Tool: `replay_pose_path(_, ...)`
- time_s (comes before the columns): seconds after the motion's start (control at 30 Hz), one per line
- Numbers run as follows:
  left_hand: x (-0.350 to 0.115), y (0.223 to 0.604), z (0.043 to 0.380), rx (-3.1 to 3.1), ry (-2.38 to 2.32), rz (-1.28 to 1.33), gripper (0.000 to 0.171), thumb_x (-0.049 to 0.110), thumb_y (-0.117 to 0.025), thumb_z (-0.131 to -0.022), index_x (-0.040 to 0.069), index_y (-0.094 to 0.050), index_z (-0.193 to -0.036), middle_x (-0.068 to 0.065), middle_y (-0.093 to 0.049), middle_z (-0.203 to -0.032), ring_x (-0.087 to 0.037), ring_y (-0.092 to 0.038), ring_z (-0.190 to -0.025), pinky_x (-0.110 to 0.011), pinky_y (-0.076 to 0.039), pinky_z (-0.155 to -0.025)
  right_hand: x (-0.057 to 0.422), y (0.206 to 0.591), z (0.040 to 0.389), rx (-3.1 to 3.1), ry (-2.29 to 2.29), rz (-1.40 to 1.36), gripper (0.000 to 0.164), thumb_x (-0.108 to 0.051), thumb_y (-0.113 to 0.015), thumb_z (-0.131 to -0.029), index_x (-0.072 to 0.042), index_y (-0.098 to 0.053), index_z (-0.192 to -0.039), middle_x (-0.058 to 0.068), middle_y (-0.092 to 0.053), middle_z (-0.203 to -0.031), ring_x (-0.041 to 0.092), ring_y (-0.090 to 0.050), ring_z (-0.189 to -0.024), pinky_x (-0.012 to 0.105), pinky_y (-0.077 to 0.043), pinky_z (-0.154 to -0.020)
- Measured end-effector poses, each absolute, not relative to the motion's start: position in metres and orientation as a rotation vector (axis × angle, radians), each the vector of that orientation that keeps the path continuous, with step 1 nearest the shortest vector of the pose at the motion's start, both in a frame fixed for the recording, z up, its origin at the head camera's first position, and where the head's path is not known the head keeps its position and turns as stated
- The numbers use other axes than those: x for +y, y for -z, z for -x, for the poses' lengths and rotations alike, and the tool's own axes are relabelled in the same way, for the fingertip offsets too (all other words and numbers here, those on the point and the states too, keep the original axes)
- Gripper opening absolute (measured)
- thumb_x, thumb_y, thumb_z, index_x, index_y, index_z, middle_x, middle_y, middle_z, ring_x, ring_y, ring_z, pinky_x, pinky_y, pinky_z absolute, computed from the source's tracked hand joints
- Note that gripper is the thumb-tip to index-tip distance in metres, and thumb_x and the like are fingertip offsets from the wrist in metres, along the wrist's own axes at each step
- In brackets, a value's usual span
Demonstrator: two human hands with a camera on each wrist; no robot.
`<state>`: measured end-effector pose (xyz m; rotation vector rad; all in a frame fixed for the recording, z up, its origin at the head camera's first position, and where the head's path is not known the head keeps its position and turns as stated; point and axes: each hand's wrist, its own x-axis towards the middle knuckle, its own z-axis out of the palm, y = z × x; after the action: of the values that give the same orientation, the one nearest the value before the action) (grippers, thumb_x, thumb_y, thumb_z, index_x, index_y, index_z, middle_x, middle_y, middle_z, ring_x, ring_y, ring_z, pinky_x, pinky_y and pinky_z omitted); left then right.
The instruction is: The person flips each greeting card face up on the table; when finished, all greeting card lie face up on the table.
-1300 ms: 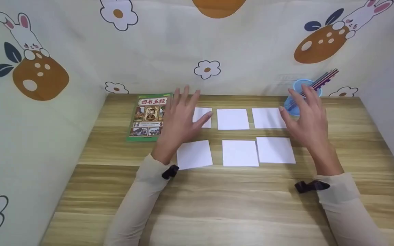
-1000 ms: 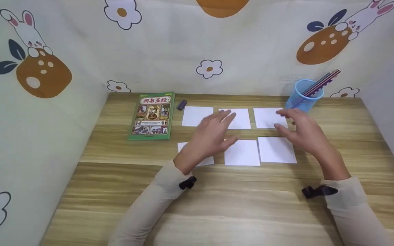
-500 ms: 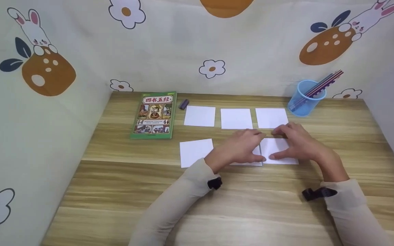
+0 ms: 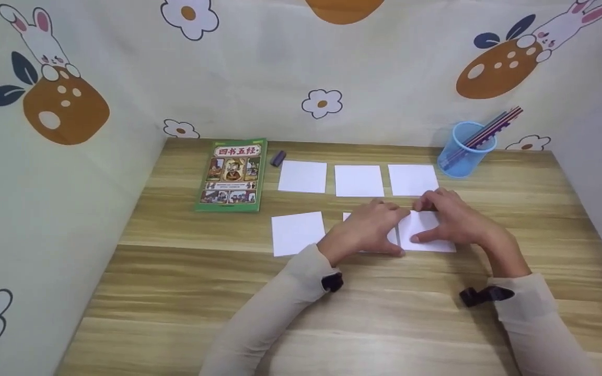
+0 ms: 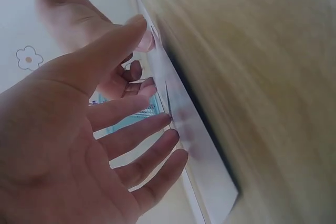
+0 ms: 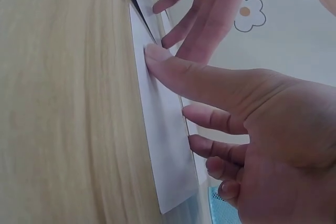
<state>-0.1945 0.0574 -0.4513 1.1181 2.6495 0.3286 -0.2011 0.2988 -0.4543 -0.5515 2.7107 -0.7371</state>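
L arm: lies slantwise from near left toward the desk point(image 4: 186, 292) middle, light sleeve point(image 4: 275, 297) down to wrist.
L hand point(image 4: 369, 228): back upward, above the near middle card point(image 4: 392, 236); thumb at near edge, fingertips at far edge.
L grip: thumb & fingers apart, spread across card width; fingers rather straight.
R arm: stands from near right, wrist bent a bit to the left.
R hand point(image 4: 458, 219): above near right card point(image 4: 419, 223); thumb tip lies on card's face, index & middle fingertips at its far edge, the last two more bent.
R grip: thumb & fingers apart, w/ card b/w them.
Hands: face each other, just beside, thumbs pointing inward.
Near middle card: middle of near row, partly hidden under L hand; in left wrist view a dark shadow runs along near edge, can't tell if it's lifted.
Near right card: right end of same row, just beside; thin dark line b/w the two.
Near left card point(image 4: 297, 234): same row, slightly turned, apart from middle one.
Far row: three white cards point(image 4: 359, 180), side by side w/ gaps.
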Motion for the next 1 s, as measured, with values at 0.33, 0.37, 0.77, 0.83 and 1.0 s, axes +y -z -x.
replay_pose_path(0.33, 0.056, 0.455, 0.198, 2.585, -0.779, -1.010, 0.081, 0.030, -0.083, -0.098, 0.021, -0.041, -0.167, -0.005, -0.057, -0.146, -0.014, -0.060, -0.122, -0.023, -0.055, -0.100, 0.292, 0.450, 0.204, 2.778, 0.690, 0.535, 0.055, -0.032, -0.096, -0.083, -0.005, -0.074, -0.126, 0.014, -0.065, -0.118, 0.028, -0.054, -0.107, 0.043, -0.047, -0.093)
replay_pose_path(0.37, 0.056, 0.454, 0.199, 2.570, -0.847, -1.006, 0.077, 0.027, -0.081, -0.099, 0.020, -0.043, -0.165, -0.005, -0.058, -0.143, -0.013, -0.062, -0.117, -0.021, -0.055, -0.094, 0.292, 0.450, 0.205, 2.806, 0.675, 0.522, 0.050, -0.031, -0.095, -0.084, -0.006, -0.076, -0.123, 0.014, -0.066, -0.113, 0.028, -0.054, -0.102, 0.040, -0.046, -0.088)
replay_pose_path(0.77, 0.060, 0.455, 0.209, 2.321, -1.584, -0.998, 0.052, 0.032, -0.044, -0.118, 0.015, -0.036, -0.166, -0.010, -0.066, -0.143, -0.021, -0.073, -0.124, -0.018, -0.057, -0.102, 0.307, 0.443, 0.208, 2.920, 1.263, 0.429, 0.033, -0.038, -0.064, -0.110, -0.008, -0.075, -0.101, 0.008, -0.074, -0.080, 0.014, -0.067, -0.068, 0.019, -0.053, -0.063)
replay_pose_path(0.83, 0.060, 0.454, 0.208, 2.388, -1.514, -1.022, 0.051, 0.023, -0.042, -0.118, 0.014, -0.034, -0.168, -0.011, -0.062, -0.150, -0.024, -0.066, -0.135, -0.022, -0.053, -0.110, 0.308, 0.439, 0.204, 2.912, 1.402, 0.421, 0.036, -0.034, -0.058, -0.112, -0.007, -0.075, -0.097, 0.004, -0.071, -0.079, 0.012, -0.064, -0.070, 0.018, -0.050, -0.064)
replay_pose_path(1.0, 0.058, 0.455, 0.207, 2.501, -1.339, -1.000, 0.068, 0.008, -0.055, -0.109, 0.016, -0.028, -0.171, -0.010, -0.040, -0.171, -0.021, -0.040, -0.156, -0.030, -0.034, -0.131, 0.309, 0.431, 0.199, 2.750, 1.725, 0.483, 0.019, -0.011, -0.066, -0.105, -0.001, -0.073, -0.091, -0.003, -0.067, -0.074, 0.009, -0.061, -0.069, 0.018, -0.050, -0.064)
